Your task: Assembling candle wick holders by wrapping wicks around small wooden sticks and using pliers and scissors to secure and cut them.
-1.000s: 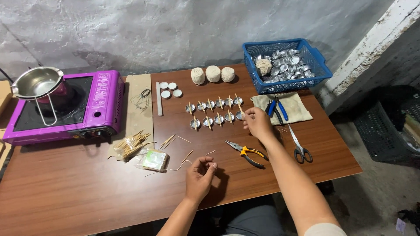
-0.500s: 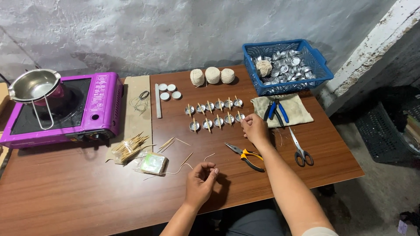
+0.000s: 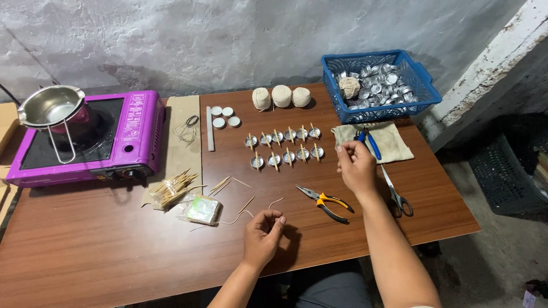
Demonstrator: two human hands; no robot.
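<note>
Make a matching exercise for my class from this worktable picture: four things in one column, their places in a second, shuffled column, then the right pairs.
Things
1. blue plastic basket
2. yellow-handled pliers
3. shiny steel pot
4. three pale balls of string

Places
A. on the purple portable stove
B. far right corner of the brown wooden table
C. between the person's left hand and right hand
D. back edge of the table, left of the basket

Pairs: 1-B, 2-C, 3-A, 4-D
</note>
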